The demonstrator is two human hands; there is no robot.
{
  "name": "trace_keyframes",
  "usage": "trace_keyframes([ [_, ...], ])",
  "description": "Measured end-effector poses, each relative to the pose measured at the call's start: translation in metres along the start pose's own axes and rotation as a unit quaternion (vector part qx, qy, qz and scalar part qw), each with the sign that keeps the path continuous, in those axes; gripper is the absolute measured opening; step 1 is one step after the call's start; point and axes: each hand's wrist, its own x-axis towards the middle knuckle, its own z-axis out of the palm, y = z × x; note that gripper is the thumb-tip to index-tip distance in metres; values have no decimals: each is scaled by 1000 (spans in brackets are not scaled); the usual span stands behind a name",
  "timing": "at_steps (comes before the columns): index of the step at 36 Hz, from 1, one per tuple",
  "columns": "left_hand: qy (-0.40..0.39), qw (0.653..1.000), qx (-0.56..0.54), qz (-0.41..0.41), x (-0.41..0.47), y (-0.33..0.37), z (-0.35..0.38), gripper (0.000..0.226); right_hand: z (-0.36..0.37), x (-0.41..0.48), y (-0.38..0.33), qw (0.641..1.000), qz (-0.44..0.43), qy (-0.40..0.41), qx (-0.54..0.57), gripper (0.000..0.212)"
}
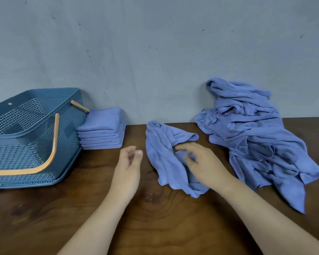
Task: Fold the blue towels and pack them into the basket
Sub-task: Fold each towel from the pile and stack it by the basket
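The near half of the bench (155, 227) is bare wood, open to a reach from the front. At the left rear stands the basket (26, 144), mouth open upward, with an orange handle (52, 153) swung down across its near side. The stack of folded towels (102, 129) sits just beside its right side, with no gap showing. A bare strip runs between that stack and the crumpled towel (160, 159) at centre. A narrower strip parts this towel from the pile of loose towels (250, 137), which fills the right rear up to the wall (155, 52).
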Motion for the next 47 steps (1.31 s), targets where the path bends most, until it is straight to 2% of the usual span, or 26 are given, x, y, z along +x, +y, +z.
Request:
trace_keyframes([
  [3,-57,997,57,13,-5,0,5,25,8,-18,13,999,45,-28,-11,31],
  [7,-125,977,167,43,-15,-2,10,42,1,-28,10,994,30,-84,-58,35],
  [11,-172,946,262,85,-24,1,12,64,-9,-35,-2,990,24,-133,-46,58],
  [13,-171,939,283,93,-27,5,13,69,-6,-44,-5,986,10,-162,-30,67],
  [14,-164,936,297,97,-28,8,14,71,-2,-48,-5,984,-9,-169,-56,67],
  [16,-152,931,319,96,-29,11,14,70,6,-53,-4,979,-48,-154,-124,62],
  [19,-141,937,309,75,-29,15,13,54,11,-48,-1,988,-34,-93,-120,25],
  [20,-129,938,313,69,-29,18,13,48,11,-45,-1,991,-16,-77,-105,19],
  [23,-117,925,356,60,-30,25,8,54,6,-41,2,998,42,-22,32,31],
  [24,-133,930,338,51,-31,27,7,59,3,-40,2,993,58,-11,98,30],
  [26,-180,956,230,33,-34,30,9,58,-1,-38,3,972,90,-10,217,23],
  [28,-218,967,126,27,-39,32,14,46,-3,-37,2,944,130,-14,302,19],
  [31,-204,975,81,31,-41,30,22,23,-7,-35,0,901,217,-28,375,24],
  [34,-156,986,53,10,-36,28,21,18,-15,-33,3,879,289,-24,378,29],
  [37,-120,989,-58,-67,-29,29,16,23,-24,-31,5,902,308,7,303,39],
  [39,-102,980,-125,-116,-24,30,12,21,-32,-30,8,905,302,14,298,32],
  [42,-91,962,-202,-158,-14,31,3,24,-44,-30,15,863,323,-22,389,19],
  [44,-91,960,-205,-169,-8,33,-7,25,-50,-30,19,819,327,-82,464,25],
  [45,-91,963,-184,-174,-5,33,-12,24,-52,-30,20,818,326,-111,461,27],
  [47,-88,974,-107,-179,1,29,-22,19,-53,-32,25,866,330,-136,349,25],
])
